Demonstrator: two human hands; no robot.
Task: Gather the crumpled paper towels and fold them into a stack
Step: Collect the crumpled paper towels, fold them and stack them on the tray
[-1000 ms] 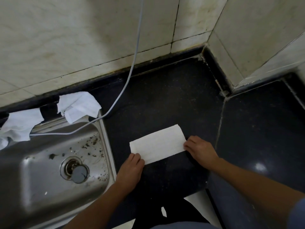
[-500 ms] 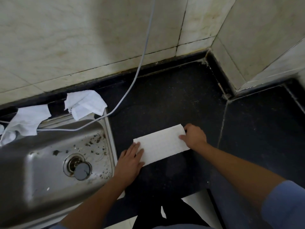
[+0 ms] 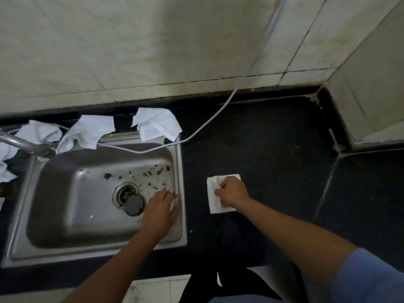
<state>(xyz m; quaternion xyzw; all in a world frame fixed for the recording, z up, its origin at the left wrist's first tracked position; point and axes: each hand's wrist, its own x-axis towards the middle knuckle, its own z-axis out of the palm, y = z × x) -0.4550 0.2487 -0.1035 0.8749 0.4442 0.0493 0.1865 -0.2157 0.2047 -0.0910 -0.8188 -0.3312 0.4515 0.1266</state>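
Right hand [image 3: 231,192]: clenched on the folded paper towel [image 3: 213,199]. The fingers [image 3: 220,187] are curled and bunch the towel's upper left corner, where the paper lifts into small creases. The rest of the towel lies flat on the black counter [image 3: 273,149], just right of the sink [image 3: 65,258]. The hand covers the towel's right half. A blue sleeve [image 3: 371,278] covers the upper part of this arm.

Left hand [image 3: 160,212]: released. The fingers are extended and close together, palm down, and hold nothing. The hand lies over the right-hand wall of the sink, with the fingertips at the rim. Whether the palm touches the metal cannot be told.

Remaining crumpled towels, all apart from both hands:
- crumpled towel one [image 3: 156,124], on the sink's back right corner, partly on the counter.
- crumpled towel two [image 3: 87,132], on the back rim, left of the first.
- crumpled towel three [image 3: 39,133], behind the faucet [image 3: 26,145].
- More white paper [image 3: 5,171] at the left edge of the view.

A grey cable [image 3: 209,123] runs down the tiled wall and across the sink's back edge. The basin holds dark debris and a drain stopper [image 3: 134,204].
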